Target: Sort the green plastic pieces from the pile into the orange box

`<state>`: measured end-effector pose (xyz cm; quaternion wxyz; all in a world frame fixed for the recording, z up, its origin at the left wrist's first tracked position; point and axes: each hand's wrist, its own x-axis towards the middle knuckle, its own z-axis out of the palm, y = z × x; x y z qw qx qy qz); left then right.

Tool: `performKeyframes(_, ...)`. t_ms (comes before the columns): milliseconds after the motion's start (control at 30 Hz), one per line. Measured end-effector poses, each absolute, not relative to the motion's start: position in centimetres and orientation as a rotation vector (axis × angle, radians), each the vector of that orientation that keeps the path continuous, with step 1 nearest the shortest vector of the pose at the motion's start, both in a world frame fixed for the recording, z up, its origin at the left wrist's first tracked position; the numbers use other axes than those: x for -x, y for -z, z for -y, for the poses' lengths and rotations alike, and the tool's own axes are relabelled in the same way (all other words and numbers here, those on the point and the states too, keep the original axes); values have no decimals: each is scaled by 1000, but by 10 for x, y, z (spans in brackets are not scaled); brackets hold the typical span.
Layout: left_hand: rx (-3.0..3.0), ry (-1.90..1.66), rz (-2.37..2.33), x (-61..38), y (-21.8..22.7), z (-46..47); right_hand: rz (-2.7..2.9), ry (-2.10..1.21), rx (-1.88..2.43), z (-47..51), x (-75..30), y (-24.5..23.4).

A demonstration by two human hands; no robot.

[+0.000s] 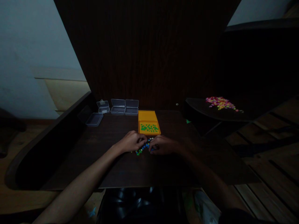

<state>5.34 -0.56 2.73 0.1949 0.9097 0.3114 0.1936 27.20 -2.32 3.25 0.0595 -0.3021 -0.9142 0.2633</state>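
A small pile of blue, green, white and yellow pieces lies on the dark desk between my two hands. My left hand reaches in from the left, its fingers curled together at the pile's upper edge. From the other side my right hand bends its fingers down onto the blue pieces. What either hand pinches is too small and dark to make out. Just beyond them stands an open yellow box with its lid raised at the back. Several green pieces are scattered inside it.
Clear plastic boxes with raised lids stand at the back left, beside a smaller clear box and a flat clear tray. Pink, red and yellow pieces are heaped on a dark raised shelf at right. A green piece lies below it.
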Motion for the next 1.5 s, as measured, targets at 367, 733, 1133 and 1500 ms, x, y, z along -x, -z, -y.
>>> performKeyframes(367, -2422, -743, -1427, -62, -15, -25, 2436, -797, 1125, 7, -285, -35)
performKeyframes(733, -2257, -669, -1534, -65, -14, -34, 2233, -522, 1499, -22, -295, -25)
performKeyframes(1133, -2242, -666, -1485, -67, -13, -33, 2236, -429, 1567, -28, -294, -23)
performKeyframes(1500, -2339, -855, -1388, -48, -27, -26, 2258, -424, 1595, -24, -302, -21)
